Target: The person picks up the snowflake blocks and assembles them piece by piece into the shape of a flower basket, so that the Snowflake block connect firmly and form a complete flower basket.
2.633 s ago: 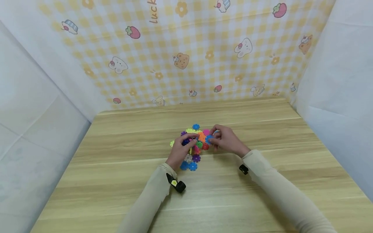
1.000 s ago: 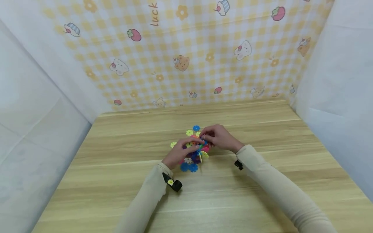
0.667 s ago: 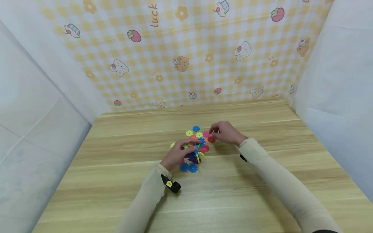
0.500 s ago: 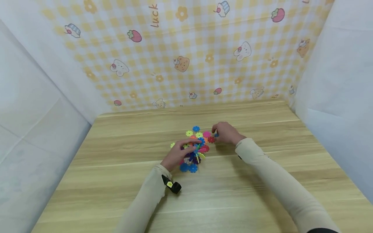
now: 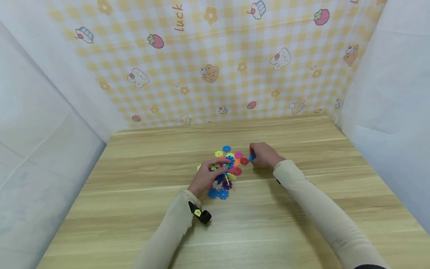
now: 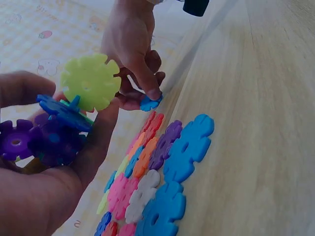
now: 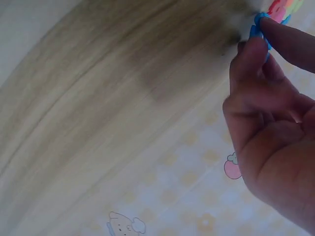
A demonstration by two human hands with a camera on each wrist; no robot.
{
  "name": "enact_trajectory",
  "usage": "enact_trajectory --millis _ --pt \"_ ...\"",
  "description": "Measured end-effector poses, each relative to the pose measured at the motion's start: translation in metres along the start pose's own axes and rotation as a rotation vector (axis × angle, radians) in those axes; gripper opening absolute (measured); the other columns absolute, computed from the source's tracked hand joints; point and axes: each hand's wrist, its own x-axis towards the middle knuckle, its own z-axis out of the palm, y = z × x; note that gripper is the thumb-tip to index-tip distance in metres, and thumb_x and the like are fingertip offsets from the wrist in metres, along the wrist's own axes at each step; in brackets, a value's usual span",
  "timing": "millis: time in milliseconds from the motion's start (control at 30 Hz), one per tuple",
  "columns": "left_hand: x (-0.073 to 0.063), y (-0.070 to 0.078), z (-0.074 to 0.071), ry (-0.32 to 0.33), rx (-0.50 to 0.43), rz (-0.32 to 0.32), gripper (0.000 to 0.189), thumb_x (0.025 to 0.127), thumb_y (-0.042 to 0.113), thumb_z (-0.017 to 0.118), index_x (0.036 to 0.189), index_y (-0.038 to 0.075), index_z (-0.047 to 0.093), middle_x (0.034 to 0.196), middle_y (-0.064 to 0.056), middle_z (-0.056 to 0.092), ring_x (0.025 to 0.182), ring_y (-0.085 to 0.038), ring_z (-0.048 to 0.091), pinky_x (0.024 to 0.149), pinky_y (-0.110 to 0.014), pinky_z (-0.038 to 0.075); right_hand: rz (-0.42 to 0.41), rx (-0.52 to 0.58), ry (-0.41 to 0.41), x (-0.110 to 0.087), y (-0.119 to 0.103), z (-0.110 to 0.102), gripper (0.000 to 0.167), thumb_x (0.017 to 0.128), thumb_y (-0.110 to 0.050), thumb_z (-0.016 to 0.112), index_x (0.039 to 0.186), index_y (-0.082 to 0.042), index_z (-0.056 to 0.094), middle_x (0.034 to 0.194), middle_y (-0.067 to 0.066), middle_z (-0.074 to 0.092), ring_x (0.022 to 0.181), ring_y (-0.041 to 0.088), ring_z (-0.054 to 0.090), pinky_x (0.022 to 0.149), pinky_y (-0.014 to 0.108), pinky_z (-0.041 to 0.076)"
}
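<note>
Drawn out to the right since a second ago, your right hand (image 5: 264,155) has left the linked discs (image 6: 59,140) to your left hand (image 5: 204,176) and now pinches a small blue disc (image 6: 151,102), thumb and fingertip nearly meeting across it. Nearest you, beige sleeves (image 5: 168,231) reach over the wood-grain tabletop (image 5: 285,231), a black device (image 5: 205,216) strapped at your left wrist. Beyond it, two loose blue discs (image 5: 223,194) lie flat side by side, with a white disc (image 5: 217,184) and a loose purple disc (image 6: 166,144) just past them. Above the spread, your left fingers stay half curled around the linked discs, thumb and forefinger well apart; a yellow disc (image 6: 91,81) stands up between them, with purple and blue pieces joined at angles below. Farther on, a red disc (image 5: 244,161) lies just beside your pinched piece, a pink disc (image 5: 239,155) behind it, and a lone blue disc (image 5: 226,148) marks the far edge of the scatter. At the back hangs a yellow-and-white checked cloth (image 5: 242,86) printed with strawberries and bears, between white side sheets (image 5: 386,93).
</note>
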Motion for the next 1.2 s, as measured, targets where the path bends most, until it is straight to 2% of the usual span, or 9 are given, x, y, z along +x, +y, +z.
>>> enact_trajectory --millis 133,300,400,533,633,767,900,1033,1200 --pt "0.002 0.001 0.003 0.056 -0.044 -0.027 0.028 0.1 0.017 0.06 0.126 0.014 0.07 0.138 -0.006 0.063 0.132 -0.024 0.054 0.115 -0.049 0.041 -0.032 0.113 0.014 -0.004 0.001 0.0 0.012 0.088 -0.003 0.068 0.099 -0.002 0.064 0.089 0.01 0.066 0.077 0.019 0.056 0.072 0.03 0.052" --pt "0.003 0.0 0.004 0.099 -0.116 -0.048 0.029 0.1 0.016 0.061 0.127 0.012 0.069 0.138 -0.007 0.062 0.125 -0.021 0.058 0.11 -0.04 0.048 -0.067 0.347 0.031 -0.013 -0.002 0.0 0.015 0.095 -0.006 0.065 0.107 0.0 0.07 0.085 0.012 0.07 0.064 0.017 0.066 0.061 0.025 0.055" --pt "0.004 -0.002 0.003 0.11 -0.158 -0.061 0.029 0.1 0.017 0.06 0.128 0.012 0.068 0.138 -0.007 0.06 0.116 -0.017 0.061 0.101 -0.031 0.052 -0.074 0.464 0.032 -0.018 -0.008 -0.002 0.019 0.096 -0.007 0.063 0.112 0.001 0.07 0.084 0.017 0.072 0.062 0.023 0.07 0.058 0.027 0.056" --pt "0.005 -0.005 0.002 0.12 -0.181 -0.068 0.029 0.101 0.018 0.06 0.128 0.012 0.068 0.137 -0.006 0.059 0.107 -0.014 0.062 0.091 -0.025 0.054 -0.082 0.555 0.049 -0.023 -0.017 -0.004 0.018 0.096 -0.009 0.065 0.112 -0.001 0.067 0.086 0.024 0.073 0.065 0.035 0.071 0.056 0.028 0.055" --pt "0.006 -0.005 0.002 0.126 -0.176 -0.066 0.029 0.1 0.018 0.062 0.128 0.012 0.069 0.136 -0.007 0.059 0.107 -0.015 0.062 0.091 -0.025 0.054 -0.095 0.599 0.073 -0.025 -0.022 -0.005 0.015 0.095 -0.011 0.067 0.108 -0.003 0.066 0.085 0.025 0.073 0.066 0.04 0.071 0.053 0.027 0.052" --pt "0.007 -0.007 0.003 0.136 -0.147 -0.061 0.029 0.099 0.017 0.063 0.127 0.012 0.069 0.138 -0.006 0.059 0.114 -0.018 0.06 0.099 -0.03 0.052 -0.121 0.648 0.093 -0.028 -0.028 -0.004 0.013 0.095 -0.012 0.068 0.104 -0.002 0.067 0.083 0.026 0.073 0.065 0.042 0.07 0.048 0.026 0.047" --pt "0.008 -0.007 0.005 0.142 -0.119 -0.044 0.029 0.098 0.015 0.064 0.126 0.012 0.07 0.139 -0.006 0.06 0.124 -0.022 0.056 0.106 -0.037 0.05 -0.153 0.687 0.095 -0.029 -0.031 0.0 0.014 0.095 -0.012 0.068 0.105 -0.001 0.068 0.083 0.025 0.073 0.064 0.042 0.069 0.051 0.035 0.053" --pt "0.007 -0.005 0.006 0.148 -0.1 -0.025 0.029 0.097 0.016 0.066 0.125 0.012 0.07 0.138 -0.007 0.062 0.128 -0.024 0.054 0.108 -0.042 0.048 -0.164 0.714 0.102 -0.031 -0.036 0.002 0.014 0.095 -0.01 0.068 0.105 -0.001 0.067 0.084 0.026 0.073 0.065 0.045 0.069 0.06 0.048 0.058" --pt "0.007 -0.004 0.007 0.171 -0.074 -0.018 0.027 0.096 0.015 0.067 0.123 0.014 0.072 0.135 -0.007 0.064 0.129 -0.024 0.053 0.11 -0.045 0.046 -0.165 0.693 0.125 -0.032 -0.042 0.004 0.011 0.094 -0.007 0.068 0.102 0.0 0.066 0.079 0.024 0.071 0.062 0.044 0.067 0.061 0.049 0.059"
